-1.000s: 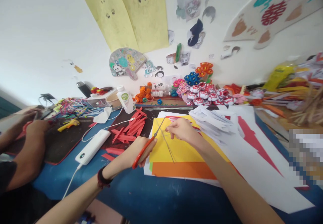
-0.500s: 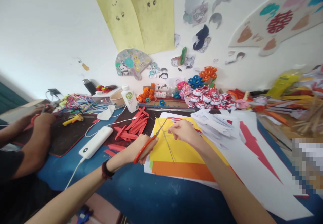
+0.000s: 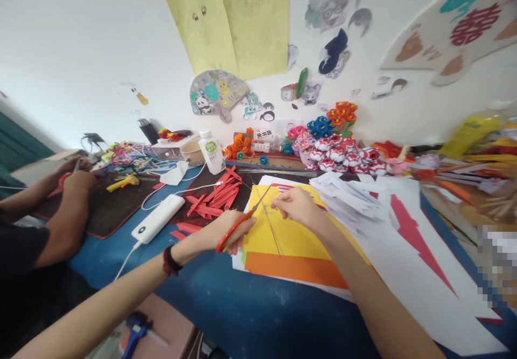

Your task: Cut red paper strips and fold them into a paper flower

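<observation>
The left hand [image 3: 226, 225] grips orange-handled scissors [image 3: 233, 229] over thin wires [image 3: 272, 230] on yellow paper [image 3: 307, 237] near the front edge of the worktop [image 3: 202, 289], while the right hand [image 3: 298, 206] is pinched, contents too small to tell.

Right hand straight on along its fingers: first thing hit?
Right hand: likely the thin strands over the yellow sheet, then the scissors; depth is unclear, so it may pass above them.

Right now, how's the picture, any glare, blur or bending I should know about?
Head view, centre: no strong glare on the orange scissors in the left hand, but whether the right hand pinches anything is too fine to tell; head view, top left: the wall is brightly lit; head view, right: the yellow bottle looks soft and slanted, and coarse squares mask a patch.
</observation>
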Available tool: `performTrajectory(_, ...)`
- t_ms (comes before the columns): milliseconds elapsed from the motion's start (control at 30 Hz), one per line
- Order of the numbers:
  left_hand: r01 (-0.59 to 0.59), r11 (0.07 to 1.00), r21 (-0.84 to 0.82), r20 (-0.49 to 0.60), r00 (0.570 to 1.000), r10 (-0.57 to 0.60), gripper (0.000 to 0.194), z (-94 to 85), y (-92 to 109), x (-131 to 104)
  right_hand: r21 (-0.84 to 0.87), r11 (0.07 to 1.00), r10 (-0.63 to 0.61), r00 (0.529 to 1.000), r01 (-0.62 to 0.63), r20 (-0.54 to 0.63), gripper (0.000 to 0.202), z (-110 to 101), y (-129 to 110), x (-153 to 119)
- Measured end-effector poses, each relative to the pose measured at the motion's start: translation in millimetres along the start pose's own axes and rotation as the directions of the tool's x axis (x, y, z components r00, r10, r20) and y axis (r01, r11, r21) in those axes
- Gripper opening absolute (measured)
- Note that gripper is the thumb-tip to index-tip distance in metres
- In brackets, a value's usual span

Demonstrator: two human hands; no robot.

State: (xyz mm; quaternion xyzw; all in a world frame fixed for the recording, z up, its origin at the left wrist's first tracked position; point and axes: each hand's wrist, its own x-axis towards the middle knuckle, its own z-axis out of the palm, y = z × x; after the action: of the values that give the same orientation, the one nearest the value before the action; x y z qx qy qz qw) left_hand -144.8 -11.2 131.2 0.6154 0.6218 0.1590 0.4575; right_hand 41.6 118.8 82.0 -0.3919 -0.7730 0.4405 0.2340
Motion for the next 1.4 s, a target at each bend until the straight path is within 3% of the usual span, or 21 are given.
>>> performTrajectory(233, 0.091, 0.988, -0.123, -0.102, 0.989, -0.103, 0.056, 5.7, -4.3, 8.1, -0.200, 0.977, -0.079, 0.996, 0.070, -0.037, 0.032, -3.5, -8.4, -5.2)
performTrajectory(400, 0.173, 0.983, -0.052, -0.024, 0.984, -0.175, 0.064, 3.7, -2.1, 11.4, -0.349, 0.933, -0.102, 0.995, 0.090, -0.018, 0.031, -1.0, -1.9, -2.2)
performTrajectory(600, 0.248, 0.967, 0.052, -0.028, 0.969, -0.247, 0.066, -3.2, 12.5, 16.7, -0.394, 0.916, -0.093, 0.995, 0.077, -0.021, 0.030, 6.6, 0.3, -1.4)
performTrajectory(767, 0.419, 0.885, 0.204, -0.091, 0.908, -0.409, 0.070, 2.3, 10.9, 33.3, -0.431, 0.901, -0.059, 0.997, 0.034, -0.045, 0.030, 13.4, -1.4, -1.4)
performTrajectory(833, 0.452, 0.871, 0.193, -0.125, 0.891, -0.436, 0.069, 7.3, 13.2, 34.0, -0.449, 0.894, -0.047, 0.997, 0.015, -0.062, 0.030, 15.1, -1.7, -1.0)
performTrajectory(900, 0.450, 0.881, 0.145, -0.111, 0.892, -0.437, 0.067, 10.2, 17.5, 30.1, -0.444, 0.895, -0.066, 0.996, 0.036, -0.054, 0.031, 15.9, -1.6, -0.8)
performTrajectory(1033, 0.353, 0.931, 0.093, 0.017, 0.934, -0.356, 0.061, 3.8, 22.9, 19.6, -0.420, 0.904, -0.117, 0.992, 0.085, -0.051, 0.032, 15.6, -1.3, -1.5)
performTrajectory(1267, 0.213, 0.975, -0.067, 0.187, 0.962, -0.198, 0.049, -14.7, 5.1, 21.1, -0.398, 0.917, -0.062, 0.996, 0.034, -0.058, 0.033, 13.1, -2.3, -1.9)
performTrajectory(1333, 0.189, 0.981, -0.045, 0.195, 0.965, -0.177, 0.051, -14.3, 1.7, 20.3, -0.387, 0.921, -0.057, 0.997, 0.034, -0.048, 0.033, 11.4, -1.3, -1.3)
performTrajectory(1400, 0.156, 0.986, -0.059, 0.117, 0.982, -0.149, 0.050, -12.3, 1.2, 17.2, -0.363, 0.931, -0.058, 0.998, 0.043, -0.029, 0.034, 9.5, 0.2, -0.7)
